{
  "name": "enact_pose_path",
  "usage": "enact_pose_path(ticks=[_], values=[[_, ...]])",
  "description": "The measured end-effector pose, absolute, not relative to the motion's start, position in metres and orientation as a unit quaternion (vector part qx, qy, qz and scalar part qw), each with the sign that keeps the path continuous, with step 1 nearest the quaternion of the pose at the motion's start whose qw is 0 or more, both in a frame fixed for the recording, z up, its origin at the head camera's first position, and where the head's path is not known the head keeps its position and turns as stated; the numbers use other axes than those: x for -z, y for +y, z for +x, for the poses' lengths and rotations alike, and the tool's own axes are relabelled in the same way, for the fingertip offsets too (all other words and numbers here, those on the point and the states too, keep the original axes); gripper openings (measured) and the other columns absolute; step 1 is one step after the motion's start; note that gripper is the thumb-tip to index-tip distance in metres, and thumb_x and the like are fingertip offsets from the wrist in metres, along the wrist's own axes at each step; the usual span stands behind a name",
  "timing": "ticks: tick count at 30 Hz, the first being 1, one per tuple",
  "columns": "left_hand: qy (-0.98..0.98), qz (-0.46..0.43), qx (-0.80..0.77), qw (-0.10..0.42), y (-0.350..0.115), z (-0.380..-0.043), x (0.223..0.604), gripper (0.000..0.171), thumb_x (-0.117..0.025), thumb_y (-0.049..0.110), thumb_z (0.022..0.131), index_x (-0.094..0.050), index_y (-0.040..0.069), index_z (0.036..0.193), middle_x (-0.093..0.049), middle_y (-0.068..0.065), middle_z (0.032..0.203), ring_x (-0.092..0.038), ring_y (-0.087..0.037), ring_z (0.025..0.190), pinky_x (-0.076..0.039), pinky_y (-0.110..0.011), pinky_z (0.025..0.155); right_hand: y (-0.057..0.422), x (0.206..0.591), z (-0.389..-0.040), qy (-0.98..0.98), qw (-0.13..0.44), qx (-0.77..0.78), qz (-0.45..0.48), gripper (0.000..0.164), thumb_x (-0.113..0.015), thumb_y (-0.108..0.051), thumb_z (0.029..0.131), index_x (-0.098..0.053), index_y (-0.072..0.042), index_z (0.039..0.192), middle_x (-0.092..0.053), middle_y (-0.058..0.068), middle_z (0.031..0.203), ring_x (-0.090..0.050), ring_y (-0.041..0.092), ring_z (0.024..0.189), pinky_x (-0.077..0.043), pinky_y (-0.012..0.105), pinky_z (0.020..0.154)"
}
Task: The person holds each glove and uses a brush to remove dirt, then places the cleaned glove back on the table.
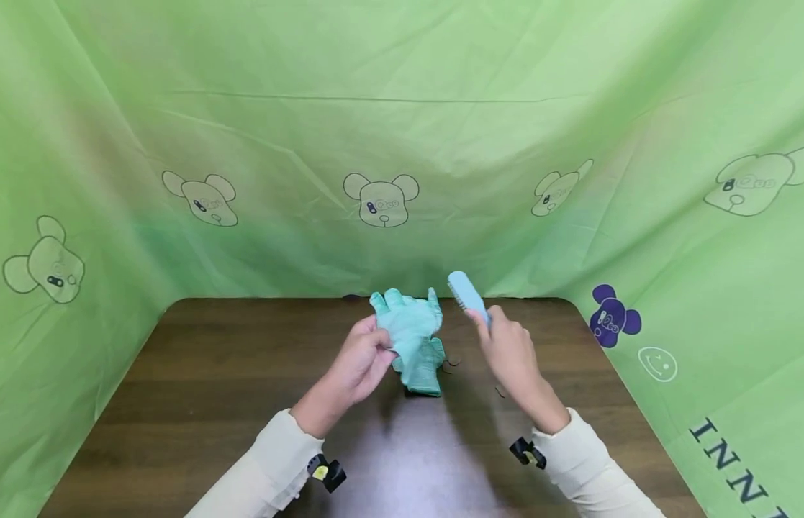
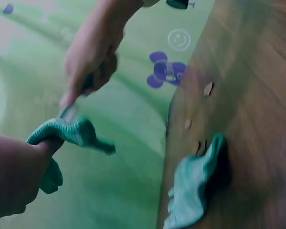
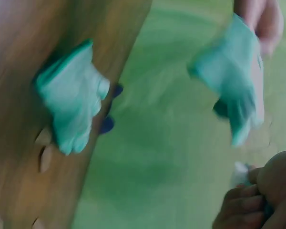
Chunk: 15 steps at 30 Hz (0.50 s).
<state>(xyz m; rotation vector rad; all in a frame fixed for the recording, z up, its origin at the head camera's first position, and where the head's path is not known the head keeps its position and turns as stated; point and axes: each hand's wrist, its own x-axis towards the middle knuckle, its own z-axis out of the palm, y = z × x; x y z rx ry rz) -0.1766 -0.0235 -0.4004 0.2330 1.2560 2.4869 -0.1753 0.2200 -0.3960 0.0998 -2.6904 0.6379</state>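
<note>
My left hand pinches a green work glove by its edge and holds it up above the table, its fingers pointing away. A second green glove lies on the tabletop below, partly hidden by the raised one in the head view. To the right, my right hand grips the handle of a light blue brush. Its bristles face the raised glove; in the head view a small gap separates them. The left wrist view shows the brush head overlapped by the glove.
Several small brown flakes lie on the dark wooden table beside the lower glove. A green cloth printed with bear heads hangs around the back and both sides of the table.
</note>
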Motion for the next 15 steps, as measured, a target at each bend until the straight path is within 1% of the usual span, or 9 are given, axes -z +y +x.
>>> enact_pose_path(ticks=[2,4,5,7,9,10,13,15], values=[[0.428,0.072,-0.884,0.172,-0.035,-0.183,0.403,0.072,-0.025,-0.017,0.077,-0.029,-0.012,0.148,-0.04,-0.02,0.152,-0.038,-0.027,0.141,-0.031,-0.047,0.124,0.234,0.397,-0.18,-0.96,0.117,-0.256,-0.002,0.041,-0.049,-0.039,0.108,-0.054,0.002,0.109,-0.062,0.015,0.071,-0.055,0.027,0.059,-0.043,0.036,0.048],[0.407,0.059,-0.895,0.176,-0.047,-0.19,0.408,0.074,-0.022,-0.017,0.077,-0.025,-0.013,0.151,-0.033,-0.022,0.158,-0.03,-0.03,0.147,-0.023,-0.05,0.127,0.246,0.401,-0.185,-0.958,0.049,-0.281,-0.025,0.04,-0.043,-0.036,0.11,-0.048,0.002,0.121,-0.069,0.017,0.085,-0.057,0.027,0.065,-0.043,0.036,0.053],[0.396,0.05,-0.9,0.178,-0.053,-0.193,0.41,0.074,-0.021,-0.018,0.077,-0.023,-0.013,0.152,-0.03,-0.023,0.159,-0.027,-0.031,0.149,-0.021,-0.051,0.128,0.252,0.404,-0.186,-0.956,0.02,-0.291,-0.027,0.039,-0.041,-0.033,0.11,-0.044,0.003,0.124,-0.071,0.018,0.092,-0.057,0.027,0.068,-0.044,0.036,0.055],[0.382,0.033,-0.906,0.179,-0.064,-0.2,0.417,0.074,-0.019,-0.017,0.08,-0.018,-0.012,0.154,-0.024,-0.022,0.162,-0.021,-0.031,0.152,-0.016,-0.052,0.129,0.26,0.412,-0.189,-0.951,-0.028,-0.306,-0.026,0.035,-0.04,-0.026,0.109,-0.039,0.005,0.126,-0.071,0.021,0.103,-0.056,0.026,0.072,-0.044,0.035,0.059],[0.371,0.015,-0.911,0.182,-0.073,-0.205,0.426,0.073,-0.018,-0.016,0.083,-0.015,-0.009,0.156,-0.02,-0.019,0.163,-0.016,-0.029,0.153,-0.013,-0.052,0.13,0.266,0.422,-0.191,-0.944,-0.068,-0.321,-0.024,0.029,-0.039,-0.021,0.108,-0.036,0.004,0.124,-0.068,0.022,0.103,-0.054,0.025,0.074,-0.045,0.035,0.061],[0.369,0.007,-0.911,0.183,-0.076,-0.208,0.431,0.073,-0.018,-0.015,0.084,-0.013,-0.008,0.156,-0.019,-0.018,0.163,-0.015,-0.028,0.153,-0.012,-0.052,0.13,0.268,0.427,-0.192,-0.943,-0.081,-0.321,-0.022,0.027,-0.039,-0.019,0.107,-0.036,0.004,0.122,-0.065,0.022,0.099,-0.053,0.025,0.075,-0.044,0.034,0.061],[0.36,-0.024,-0.912,0.192,-0.082,-0.215,0.447,0.069,-0.018,-0.012,0.09,-0.008,-0.003,0.158,-0.018,-0.014,0.162,-0.013,-0.024,0.151,-0.011,-0.05,0.13,0.27,0.442,-0.196,-0.943,-0.105,-0.314,-0.017,0.025,-0.041,-0.015,0.105,-0.036,0.007,0.116,-0.054,0.015,0.086,-0.051,0.025,0.073,-0.045,0.033,0.061],[0.355,-0.05,-0.913,0.195,-0.085,-0.22,0.46,0.066,-0.019,-0.008,0.094,-0.008,-0.001,0.159,-0.018,-0.012,0.161,-0.013,-0.023,0.15,-0.012,-0.048,0.13,0.269,0.453,-0.198,-0.947,-0.112,-0.3,-0.014,0.027,-0.042,-0.013,0.104,-0.037,0.011,0.116,-0.049,0.012,0.083,-0.051,0.026,0.072,-0.046,0.033,0.061]])
